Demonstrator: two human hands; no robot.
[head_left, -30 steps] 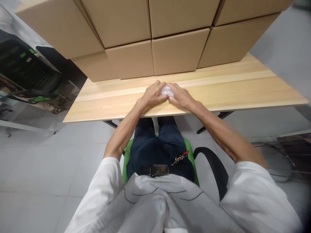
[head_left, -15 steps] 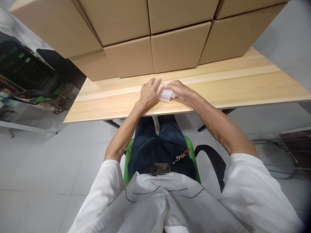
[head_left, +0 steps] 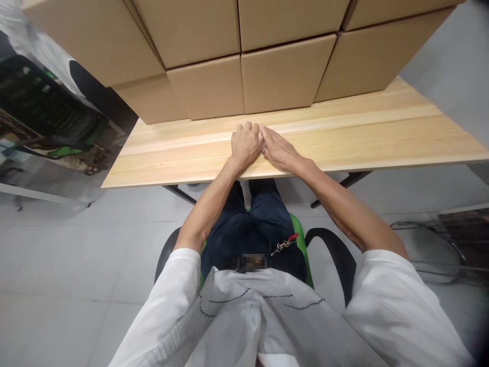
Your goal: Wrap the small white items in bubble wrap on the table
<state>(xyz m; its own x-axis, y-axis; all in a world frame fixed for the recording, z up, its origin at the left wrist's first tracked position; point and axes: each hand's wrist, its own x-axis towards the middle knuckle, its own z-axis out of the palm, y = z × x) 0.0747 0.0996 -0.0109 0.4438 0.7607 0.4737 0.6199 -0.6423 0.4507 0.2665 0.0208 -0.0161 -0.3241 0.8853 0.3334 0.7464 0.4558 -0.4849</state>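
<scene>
A small pale bundle (head_left: 263, 146) nearly hidden between our two hands, over the middle stretch of the counter's (head_left: 382, 137) near edge.
Only a sliver shows; we judge it light, soft and easily squashed, perhaps slick, so best cupped gently from both sides. Our left hand (head_left: 245, 144) bends over it, knuckles up; our right hand (head_left: 280, 149) slants in, fingers laid together, its tips meeting the left. Whether either pinches the bundle, we cannot tell. Beyond, stacked cardboard boxes (head_left: 288, 76) stand toward the counter's far edge, stopping short of its far right corner.
</scene>
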